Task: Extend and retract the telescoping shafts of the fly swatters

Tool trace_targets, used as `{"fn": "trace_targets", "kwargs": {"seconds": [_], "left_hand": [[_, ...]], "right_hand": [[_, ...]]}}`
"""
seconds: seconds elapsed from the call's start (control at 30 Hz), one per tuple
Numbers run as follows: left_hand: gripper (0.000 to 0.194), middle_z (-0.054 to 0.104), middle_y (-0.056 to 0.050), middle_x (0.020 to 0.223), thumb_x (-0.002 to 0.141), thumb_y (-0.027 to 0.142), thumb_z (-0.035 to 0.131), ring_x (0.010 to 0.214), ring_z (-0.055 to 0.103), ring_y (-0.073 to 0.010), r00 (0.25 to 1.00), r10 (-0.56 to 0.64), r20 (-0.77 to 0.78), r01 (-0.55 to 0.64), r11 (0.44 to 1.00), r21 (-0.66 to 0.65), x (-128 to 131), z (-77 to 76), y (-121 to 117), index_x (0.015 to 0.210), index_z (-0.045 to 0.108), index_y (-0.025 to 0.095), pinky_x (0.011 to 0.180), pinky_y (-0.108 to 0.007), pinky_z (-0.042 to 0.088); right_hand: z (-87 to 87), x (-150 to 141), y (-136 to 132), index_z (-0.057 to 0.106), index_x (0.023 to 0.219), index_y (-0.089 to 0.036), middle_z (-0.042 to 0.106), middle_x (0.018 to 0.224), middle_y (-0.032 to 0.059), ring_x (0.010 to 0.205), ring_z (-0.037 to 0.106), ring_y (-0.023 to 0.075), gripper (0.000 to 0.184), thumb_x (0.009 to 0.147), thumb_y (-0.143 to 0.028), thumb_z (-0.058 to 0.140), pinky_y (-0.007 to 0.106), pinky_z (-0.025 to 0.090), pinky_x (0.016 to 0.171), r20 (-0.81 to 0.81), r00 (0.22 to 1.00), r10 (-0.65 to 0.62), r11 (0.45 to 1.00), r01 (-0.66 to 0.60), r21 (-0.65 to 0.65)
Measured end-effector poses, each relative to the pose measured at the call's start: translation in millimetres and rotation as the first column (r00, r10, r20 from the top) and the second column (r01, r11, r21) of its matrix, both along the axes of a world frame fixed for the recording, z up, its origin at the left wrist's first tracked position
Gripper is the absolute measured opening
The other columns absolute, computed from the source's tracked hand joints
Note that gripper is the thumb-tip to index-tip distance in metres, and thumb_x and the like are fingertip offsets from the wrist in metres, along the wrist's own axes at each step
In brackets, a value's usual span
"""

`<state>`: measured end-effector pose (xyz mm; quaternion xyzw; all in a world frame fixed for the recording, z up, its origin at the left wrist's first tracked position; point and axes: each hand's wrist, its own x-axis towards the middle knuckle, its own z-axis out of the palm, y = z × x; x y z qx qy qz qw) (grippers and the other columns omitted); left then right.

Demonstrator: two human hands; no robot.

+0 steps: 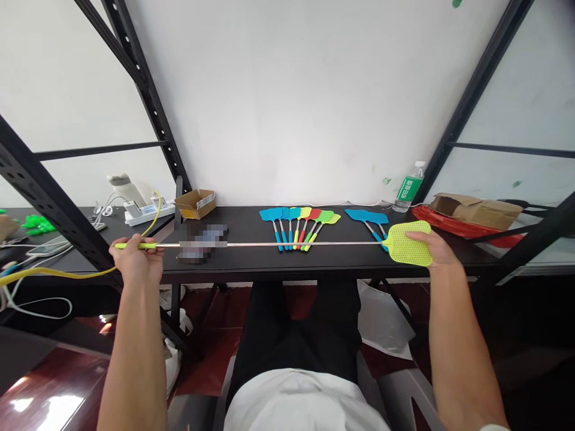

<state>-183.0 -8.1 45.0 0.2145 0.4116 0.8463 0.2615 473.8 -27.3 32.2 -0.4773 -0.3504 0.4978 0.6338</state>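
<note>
A yellow-green fly swatter [409, 244] with a long, extended metal rod stretches level across my view, above the black table. My left hand [138, 258] is closed around its handle at the left end. At the other end, my right hand [438, 248] grips the edge of the perforated head, thumb on top. Behind the rod lies a fanned row of short fly swatters [302, 221] in blue, yellow, red and green. Two blue fly swatters [366, 216] lie farther right, partly behind the held head.
A small open cardboard box [195, 205] and a blurred-out object [202, 242] are on the table [251, 263] at left. A water bottle [408, 187] stands at the back right beside a red bag [467, 228]. A power strip [150, 214] and cables lie far left; black metal posts [153, 102] flank the table.
</note>
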Motion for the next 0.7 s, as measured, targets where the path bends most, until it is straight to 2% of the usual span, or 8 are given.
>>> {"fn": "trace_targets", "kwargs": {"seconds": [0.17, 0.27, 0.4, 0.7], "left_hand": [[0.033, 0.053, 0.009, 0.066, 0.082, 0.002, 0.046, 0.044, 0.042, -0.0091, 1.0, 0.024, -0.012, -0.024, 1.0, 0.02, -1, 0.1, 1, 0.097, 0.03, 0.027, 0.049, -0.021, 0.04], [0.033, 0.053, 0.008, 0.065, 0.082, 0.001, 0.042, 0.044, 0.043, -0.0105, 1.0, 0.021, -0.01, -0.021, 1.0, 0.009, -1, 0.1, 2, 0.097, 0.03, 0.027, 0.048, -0.022, 0.041], [0.033, 0.053, 0.008, 0.066, 0.081, 0.004, 0.045, 0.044, 0.046, -0.0102, 0.999, 0.04, -0.022, -0.041, 0.999, -0.014, -1, 0.0, 5, 0.097, 0.029, 0.027, 0.049, -0.022, 0.042], [0.036, 0.051, 0.009, 0.066, 0.08, -0.001, 0.041, 0.046, 0.048, -0.0109, 0.994, 0.096, -0.044, -0.099, 0.993, -0.059, 3, 5.1, 4, 0.098, 0.026, 0.026, 0.046, -0.021, 0.042]], "right_hand": [[5.0, -5, -3, 0.073, 0.092, -0.015, 0.076, 0.08, 0.0142, 0.067, 0.073, 0.0332, 0.027, 0.065, -0.012, 0.07, 0.043, 0.062, 0.055, -0.03, 1.0, -0.01, 1.0, 0.01, 0.012], [5.5, -4, -4, 0.073, 0.094, -0.014, 0.076, 0.083, 0.0157, 0.07, 0.074, 0.0351, 0.03, 0.064, -0.013, 0.071, 0.045, 0.063, 0.059, -0.024, 1.0, -0.012, 1.0, 0.012, 0.028], [3.1, 1, -2, 0.073, 0.093, -0.014, 0.076, 0.086, 0.0172, 0.071, 0.074, 0.0369, 0.03, 0.064, -0.015, 0.072, 0.048, 0.062, 0.059, 0.011, 1.0, -0.006, 0.998, 0.005, 0.067], [5.3, 5, -4, 0.075, 0.09, -0.017, 0.078, 0.087, 0.0129, 0.075, 0.075, 0.0352, 0.032, 0.059, -0.02, 0.081, 0.043, 0.064, 0.062, 0.044, 0.999, 0.009, 0.999, -0.011, 0.048]]}}
